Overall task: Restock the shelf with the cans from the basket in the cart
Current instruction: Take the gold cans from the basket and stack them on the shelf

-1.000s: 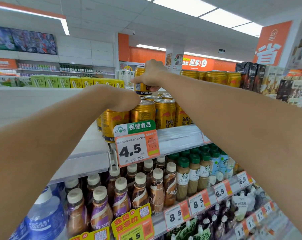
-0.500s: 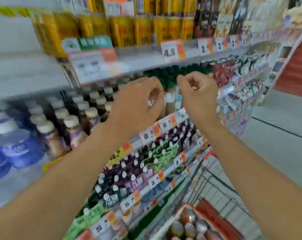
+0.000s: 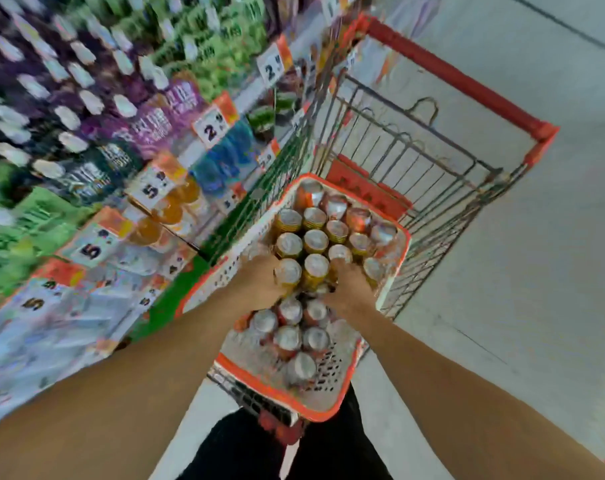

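Observation:
A white basket with an orange rim [image 3: 404, 244] sits in the wire cart [image 3: 432, 147], and it holds several gold and red cans [image 3: 315, 241] standing upright. Both my hands are down inside it. My left hand [image 3: 259, 284] curls around a gold can [image 3: 288, 271] near the basket's middle. My right hand [image 3: 350, 289] is closed over the gold can [image 3: 339, 253] beside it, with one more can between the two. The top shelf with the gold cans is out of view.
The lower shelves [image 3: 96, 140], full of bottles and with price tags along their fronts, run down the left, blurred by motion. The cart's red-edged front [image 3: 460, 81] points away from me. Grey floor [image 3: 536, 271] lies to the right. My dark trousers show below the basket.
My view swung down from the top shelf to the cart. Both hands left the shelved cans, dropped past the lower shelves empty, and now grip cans in the basket.

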